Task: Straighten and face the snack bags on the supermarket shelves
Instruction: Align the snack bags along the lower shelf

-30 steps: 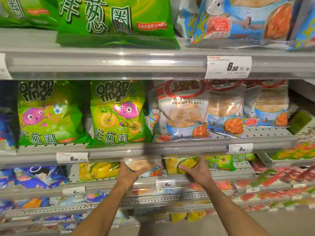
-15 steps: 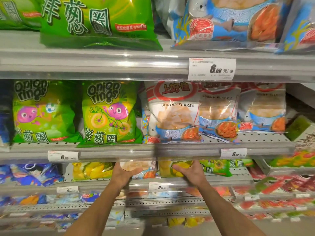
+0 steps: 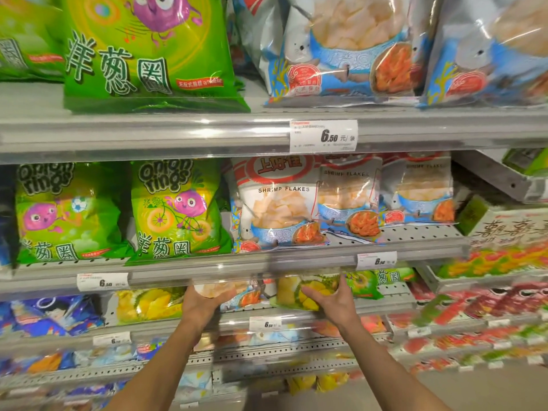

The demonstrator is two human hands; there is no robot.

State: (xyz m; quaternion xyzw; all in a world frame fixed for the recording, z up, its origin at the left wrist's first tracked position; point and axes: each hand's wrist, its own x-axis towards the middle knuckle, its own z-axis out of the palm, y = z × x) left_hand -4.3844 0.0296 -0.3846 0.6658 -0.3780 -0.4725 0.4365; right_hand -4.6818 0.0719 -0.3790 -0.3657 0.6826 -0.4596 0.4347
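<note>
Both bare arms reach up from below to the third shelf down. The left hand (image 3: 204, 304) cups the lower edge of a shiny white-and-blue shrimp flakes bag (image 3: 237, 293), palm against its front; its fingertips are hidden behind the clear plastic shelf rail (image 3: 237, 275), so how tightly they curl I cannot tell. The right hand (image 3: 333, 302) takes hold of a yellow-and-green durian-print snack bag (image 3: 299, 292) just beside it, thumb laid across the front and fingers wrapped over the right edge. The two bags stand side by side, touching or nearly so, on the perforated grey metal shelf (image 3: 394, 295). To the right of the durian bag lies a green onion rings bag (image 3: 376, 281), tilted, and to the left of the shrimp bag sits another yellow durian-print bag (image 3: 151, 304).

One shelf up, two green onion rings bags (image 3: 175, 209) stand upright on the left, and three white shrimp flakes bags (image 3: 281, 203) overlap on the right, the middle one leaning forward. A white price tag (image 3: 323, 135) reading 6.50 is clipped to the rail above them. The lower shelves are blurred, seemingly small colourful packets.
</note>
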